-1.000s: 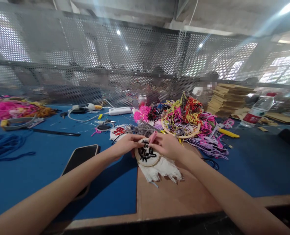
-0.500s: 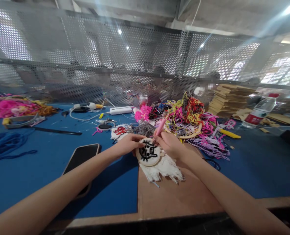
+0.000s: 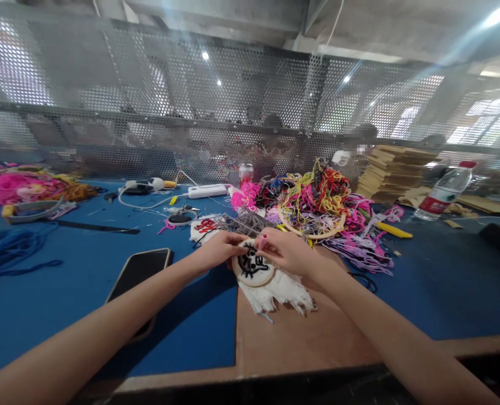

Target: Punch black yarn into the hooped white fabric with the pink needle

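The embroidery hoop [image 3: 253,264], small and round with a black yarn figure stitched on white cloth [image 3: 280,292], sits between your two hands at the near middle of the table, just over the far edge of a brown board [image 3: 292,334]. Your left hand [image 3: 218,248] grips the hoop's left rim, fingers closed around it. Your right hand [image 3: 287,251] comes in from the other side with its fingers bunched narrow against the upper rim (a small pink tip shows there, but you cannot tell what they pinch). The cloth's frayed fringe hangs out below the hoop onto the board.

Just behind your hands lies a tangled yarn pile [image 3: 321,197] in pink, yellow, red and purple, with a larger wooden hoop [image 3: 332,229] lying in it. A dark phone [image 3: 139,271] lies face up on the blue table [image 3: 64,292] beside your left forearm. Farther off are a blue cord [image 3: 5,250] at the left, a white power strip [image 3: 208,191], a stack of boards [image 3: 396,169] and a water bottle [image 3: 444,192] lying at the right.
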### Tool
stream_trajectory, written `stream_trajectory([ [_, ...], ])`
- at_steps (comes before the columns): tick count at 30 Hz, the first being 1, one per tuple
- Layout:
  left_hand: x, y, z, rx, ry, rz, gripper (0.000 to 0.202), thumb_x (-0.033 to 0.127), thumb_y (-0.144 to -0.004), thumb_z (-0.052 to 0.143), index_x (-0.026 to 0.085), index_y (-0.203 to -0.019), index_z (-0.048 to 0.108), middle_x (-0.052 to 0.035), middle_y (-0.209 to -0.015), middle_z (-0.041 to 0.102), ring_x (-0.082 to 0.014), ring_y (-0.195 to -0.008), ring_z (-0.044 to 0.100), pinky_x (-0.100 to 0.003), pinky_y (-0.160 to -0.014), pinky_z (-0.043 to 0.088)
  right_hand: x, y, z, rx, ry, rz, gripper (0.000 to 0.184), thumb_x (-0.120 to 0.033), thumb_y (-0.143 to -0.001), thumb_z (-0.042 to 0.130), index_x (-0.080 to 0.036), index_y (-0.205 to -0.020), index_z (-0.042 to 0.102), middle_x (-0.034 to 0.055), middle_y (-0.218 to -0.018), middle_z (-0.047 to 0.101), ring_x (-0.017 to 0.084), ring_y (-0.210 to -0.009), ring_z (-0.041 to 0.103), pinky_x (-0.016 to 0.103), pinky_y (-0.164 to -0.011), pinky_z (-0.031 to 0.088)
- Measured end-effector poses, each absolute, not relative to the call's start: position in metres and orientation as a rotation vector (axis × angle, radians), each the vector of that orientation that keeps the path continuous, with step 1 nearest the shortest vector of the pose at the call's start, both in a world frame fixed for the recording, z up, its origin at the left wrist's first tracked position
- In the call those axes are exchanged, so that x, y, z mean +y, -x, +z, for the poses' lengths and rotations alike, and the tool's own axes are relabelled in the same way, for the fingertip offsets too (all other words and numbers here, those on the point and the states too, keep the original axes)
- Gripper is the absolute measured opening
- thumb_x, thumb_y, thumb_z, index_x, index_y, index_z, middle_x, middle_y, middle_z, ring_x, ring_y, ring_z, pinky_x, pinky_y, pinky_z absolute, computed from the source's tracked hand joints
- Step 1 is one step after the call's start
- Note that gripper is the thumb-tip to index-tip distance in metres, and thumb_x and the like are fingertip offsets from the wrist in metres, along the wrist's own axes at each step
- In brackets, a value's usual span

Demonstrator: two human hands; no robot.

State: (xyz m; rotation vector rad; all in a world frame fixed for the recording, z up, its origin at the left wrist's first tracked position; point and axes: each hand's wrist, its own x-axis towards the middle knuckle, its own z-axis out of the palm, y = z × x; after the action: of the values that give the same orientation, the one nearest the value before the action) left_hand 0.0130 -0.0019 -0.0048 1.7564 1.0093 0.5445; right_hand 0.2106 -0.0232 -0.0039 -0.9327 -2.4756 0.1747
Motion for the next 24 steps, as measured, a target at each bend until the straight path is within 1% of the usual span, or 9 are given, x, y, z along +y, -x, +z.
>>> stream_trajectory([
  [3,-0.0042,-0.0124,-0.0021,0.952,-1.75,0.562,0.037,0.03,-0.07,0.056,0.014,-0.103,0.063,-0.0027,-0.076,0.064,-0.0129,-0.059,0.053,-0.021,-0.049,0.042,-0.0219,-0.2105,-0.005,-2.504,0.958,0.086,0.012,-0.025,-0.084,0.048,-0.017,-0.076,0.052,0.003,-0.082,0.052,0.012,-0.07,0.051,0.021,-0.06,0.035],
  [5,-0.005,-0.0128,-0.0015,0.952,-1.741,0.562,0.035,0.03,-0.07,0.056,0.014,-0.101,0.063,-0.0026,-0.075,0.064,-0.0126,-0.059,0.053,-0.021,-0.048,0.042,-0.0219,-0.2096,-0.0056,-2.49,0.971,0.07,0.013,-0.027,-0.084,0.049,-0.017,-0.076,0.052,0.0029,-0.082,0.053,0.012,-0.071,0.051,0.021,-0.062,0.035],
  [9,-0.0037,-0.0147,-0.0043,1.04,-1.729,0.566,0.037,0.028,-0.069,0.057,0.013,-0.102,0.063,-0.0022,-0.069,0.061,-0.0105,-0.051,0.049,-0.021,-0.044,0.042,-0.0228,-0.2074,-0.0052,-2.431,1.061,0.142,0.018,-0.031,-0.088,0.041,-0.017,-0.088,0.052,0.0043,-0.087,0.058,0.014,-0.073,0.055,0.023,-0.066,0.037],
  [12,-0.0028,-0.016,-0.0058,1.092,-1.718,0.568,0.04,0.027,-0.068,0.057,0.011,-0.105,0.061,-0.0025,-0.067,0.06,-0.0101,-0.049,0.047,-0.021,-0.043,0.042,-0.0231,-0.207,-0.0042,-2.361,1.201,0.18,0.024,-0.033,-0.09,0.034,-0.016,-0.096,0.049,0.0054,-0.083,0.061,0.016,-0.07,0.058,0.025,-0.064,0.037],
  [14,-0.0029,-0.0167,-0.0054,1.107,-1.714,0.567,0.04,0.027,-0.068,0.058,0.011,-0.105,0.061,-0.0024,-0.067,0.059,-0.0099,-0.049,0.047,-0.021,-0.042,0.042,-0.0235,-0.2073,-0.004,-2.325,1.247,0.188,0.025,-0.034,-0.091,0.031,-0.016,-0.098,0.046,0.0058,-0.081,0.061,0.018,-0.071,0.059,0.025,-0.064,0.037],
  [17,-0.0034,-0.0174,-0.0041,1.126,-1.708,0.567,0.04,0.027,-0.068,0.058,0.011,-0.105,0.061,-0.0024,-0.067,0.059,-0.0095,-0.049,0.047,-0.02,-0.042,0.042,-0.0244,-0.2077,-0.0038,-2.314,1.248,0.188,0.024,-0.033,-0.091,0.029,-0.016,-0.097,0.045,0.0065,-0.082,0.062,0.018,-0.073,0.059,0.026,-0.065,0.037],
  [24,-0.0015,-0.016,-0.0069,1.107,-1.717,0.564,0.037,0.025,-0.069,0.057,0.013,-0.103,0.062,-0.0011,-0.065,0.059,-0.0095,-0.048,0.048,-0.02,-0.041,0.043,-0.0249,-0.208,-0.0022,-2.327,1.196,0.236,0.02,-0.029,-0.091,0.029,-0.017,-0.096,0.045,0.0045,-0.08,0.061,0.016,-0.068,0.058,0.025,-0.063,0.036],
])
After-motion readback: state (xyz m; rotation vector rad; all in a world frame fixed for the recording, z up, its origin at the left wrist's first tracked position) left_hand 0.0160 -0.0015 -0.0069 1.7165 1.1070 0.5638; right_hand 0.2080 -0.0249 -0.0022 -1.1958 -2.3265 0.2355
